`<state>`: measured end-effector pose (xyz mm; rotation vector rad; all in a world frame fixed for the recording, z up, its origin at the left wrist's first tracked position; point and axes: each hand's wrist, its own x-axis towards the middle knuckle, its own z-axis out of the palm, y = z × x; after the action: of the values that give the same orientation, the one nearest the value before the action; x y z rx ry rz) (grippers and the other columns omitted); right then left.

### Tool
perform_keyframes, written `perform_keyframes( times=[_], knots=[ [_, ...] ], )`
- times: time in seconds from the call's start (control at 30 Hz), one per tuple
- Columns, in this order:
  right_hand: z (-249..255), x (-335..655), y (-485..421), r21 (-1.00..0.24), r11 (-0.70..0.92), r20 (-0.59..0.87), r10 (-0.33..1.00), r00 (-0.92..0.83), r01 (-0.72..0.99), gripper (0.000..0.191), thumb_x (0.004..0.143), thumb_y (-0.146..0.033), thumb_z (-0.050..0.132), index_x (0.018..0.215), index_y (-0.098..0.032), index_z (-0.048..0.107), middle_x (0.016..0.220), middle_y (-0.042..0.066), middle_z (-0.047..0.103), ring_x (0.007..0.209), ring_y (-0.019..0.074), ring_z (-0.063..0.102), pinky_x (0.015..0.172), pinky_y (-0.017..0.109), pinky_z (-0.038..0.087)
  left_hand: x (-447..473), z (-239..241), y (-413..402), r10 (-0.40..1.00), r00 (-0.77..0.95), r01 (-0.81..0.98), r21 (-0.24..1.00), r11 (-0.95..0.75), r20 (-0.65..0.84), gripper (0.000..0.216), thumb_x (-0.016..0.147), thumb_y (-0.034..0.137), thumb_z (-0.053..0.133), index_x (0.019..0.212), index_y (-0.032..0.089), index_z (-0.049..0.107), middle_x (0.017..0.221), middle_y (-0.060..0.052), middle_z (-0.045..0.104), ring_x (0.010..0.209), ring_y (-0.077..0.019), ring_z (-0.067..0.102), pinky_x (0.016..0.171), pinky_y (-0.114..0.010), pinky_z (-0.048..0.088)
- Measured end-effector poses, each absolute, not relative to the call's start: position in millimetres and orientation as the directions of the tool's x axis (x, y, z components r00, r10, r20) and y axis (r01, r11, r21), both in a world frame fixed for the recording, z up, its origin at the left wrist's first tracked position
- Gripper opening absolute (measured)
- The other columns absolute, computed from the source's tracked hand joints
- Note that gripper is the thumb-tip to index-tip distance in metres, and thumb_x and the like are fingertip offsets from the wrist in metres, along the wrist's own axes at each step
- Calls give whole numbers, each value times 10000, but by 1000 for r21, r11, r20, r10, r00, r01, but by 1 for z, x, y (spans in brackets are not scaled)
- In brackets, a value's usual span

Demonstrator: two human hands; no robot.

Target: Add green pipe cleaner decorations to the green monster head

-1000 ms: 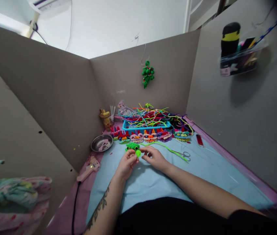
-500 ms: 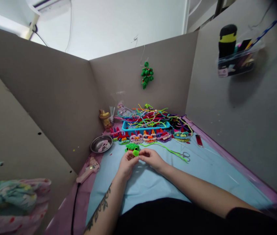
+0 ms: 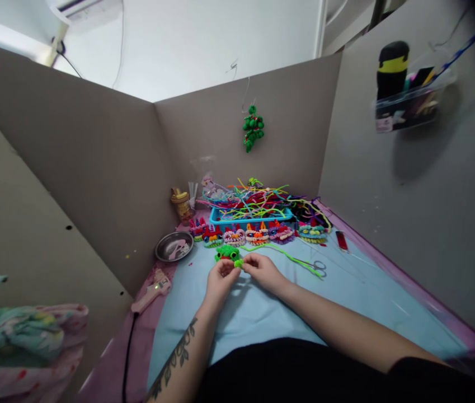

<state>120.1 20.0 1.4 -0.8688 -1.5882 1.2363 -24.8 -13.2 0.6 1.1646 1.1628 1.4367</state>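
Between my two hands is a small bright-green piece of bent pipe cleaner (image 3: 239,263). My left hand (image 3: 222,275) pinches it from the left with thumb and fingers. From the other side the closed fingertips of my right hand (image 3: 262,271) grip its right edge. Just behind them sits a green frog-like head (image 3: 226,253) with round dark eyes and a bit of red, partly covered by my left fingers. A long light-green pipe cleaner (image 3: 279,250) lies to the right, running down to a pair of scissors (image 3: 315,265).
A row of colourful pipe-cleaner heads (image 3: 257,234) stands before a blue tray (image 3: 250,219) heaped with pipe cleaners. On the left are a metal bowl (image 3: 162,254) and a pink glue gun (image 3: 153,293) with its cable. Grey partitions (image 3: 237,126) enclose the table.
The bright-green piece has shifted slightly right and turned between my fingers, its outline now looking more lobed. Both hands have moved a little to the right with it.
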Motion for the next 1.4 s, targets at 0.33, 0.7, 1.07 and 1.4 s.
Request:
perform_keyframes(
  times=[0.33,0.7,1.07,1.4],
  knots=[
    [1,123,21,-983,185,183,934,-306,-21,256,693,-315,586,884,-145,566,729,18,578,654,142,548,497,224,446,-30,4,-11,983,-184,-181,983,-23,-10,307,563,362,751,694,127,604,592,-6,628,556,-121,594,528,-199,427],
    [4,122,16,-940,326,288,917,-275,102,149,706,-291,583,724,-145,604,643,11,565,618,134,507,540,230,422,-25,9,-15,994,-96,-219,975,25,-47,313,531,345,771,637,123,578,579,-24,640,534,-120,589,494,-196,399],
    [4,125,15,-945,313,272,915,-299,99,107,682,-248,579,664,-146,609,615,0,569,541,111,502,498,214,395,-25,10,-16,997,-71,-208,978,22,-38,251,549,303,745,587,129,568,506,1,603,450,-85,513,457,-182,346],
    [8,134,19,-981,194,171,884,-435,7,133,664,-265,605,655,-133,613,524,-19,558,437,80,461,426,196,367,-27,12,-18,999,-18,-197,979,43,-47,250,550,308,748,621,127,589,512,4,595,456,-87,509,466,-184,351]
  ],
)
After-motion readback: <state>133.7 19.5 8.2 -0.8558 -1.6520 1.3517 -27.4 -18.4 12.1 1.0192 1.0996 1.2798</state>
